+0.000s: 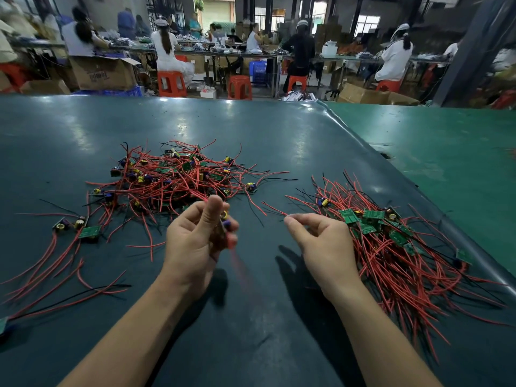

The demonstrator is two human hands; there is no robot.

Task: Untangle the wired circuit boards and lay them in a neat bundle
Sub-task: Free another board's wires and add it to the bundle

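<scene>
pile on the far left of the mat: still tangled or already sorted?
Tangled. The far pile has red wires crossing every way with boards jumbled among them, unlike the right bundle, where wires run roughly parallel.
</scene>
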